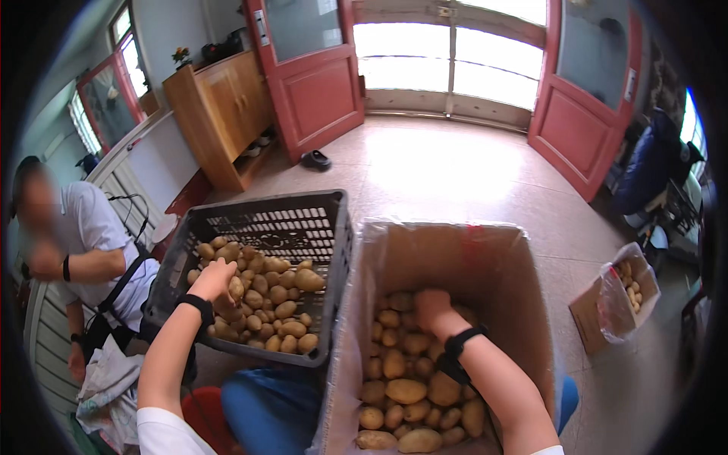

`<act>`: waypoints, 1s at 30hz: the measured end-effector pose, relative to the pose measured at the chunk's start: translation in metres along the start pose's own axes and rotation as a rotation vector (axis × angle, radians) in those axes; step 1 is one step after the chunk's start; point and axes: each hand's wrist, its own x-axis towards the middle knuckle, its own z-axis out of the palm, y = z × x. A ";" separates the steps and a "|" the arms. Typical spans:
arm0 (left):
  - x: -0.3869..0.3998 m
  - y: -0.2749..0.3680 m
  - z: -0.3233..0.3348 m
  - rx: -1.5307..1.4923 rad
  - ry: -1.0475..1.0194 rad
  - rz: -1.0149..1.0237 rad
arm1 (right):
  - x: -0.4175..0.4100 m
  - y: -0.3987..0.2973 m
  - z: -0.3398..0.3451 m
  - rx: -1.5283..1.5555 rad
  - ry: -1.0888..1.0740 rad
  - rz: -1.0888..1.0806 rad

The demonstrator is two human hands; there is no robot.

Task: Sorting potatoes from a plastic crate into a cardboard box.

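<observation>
A black plastic crate (335,250) stands in front of me on the left, partly filled with potatoes (278,294). My left hand (215,280) reaches over its near left side, the fingers curled around one potato (236,289). To the right of the crate is a tall cardboard box (455,244) lined with clear plastic. More potatoes (406,391) of mixed sizes cover its bottom. Deep inside, my right hand (433,309) is bent down onto the potatoes near the far side. Its fingertips are hidden, so what it grips is unclear.
A smaller cardboard box (588,318) with potatoes in a plastic liner is on the floor at right. Another person (96,227) sits at left near a white sack (108,387). A black shoe (315,160) lies by the red door (310,85). A wooden cabinet (227,108) stands behind.
</observation>
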 end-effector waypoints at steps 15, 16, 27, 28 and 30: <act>-0.109 0.237 -0.201 -0.606 0.525 0.605 | -0.054 0.062 -0.127 0.593 0.503 0.001; -0.116 0.258 -0.201 -0.655 0.381 0.628 | -0.052 0.065 -0.124 0.672 0.626 0.037; -0.055 0.417 -0.001 -0.675 -0.117 1.040 | -0.049 0.071 -0.093 0.363 0.782 0.036; -0.050 0.422 0.012 -0.761 -0.023 1.136 | -0.050 0.069 -0.095 0.375 0.763 0.045; -0.042 0.434 0.030 -0.896 0.081 1.275 | -0.052 0.065 -0.096 0.338 0.721 0.019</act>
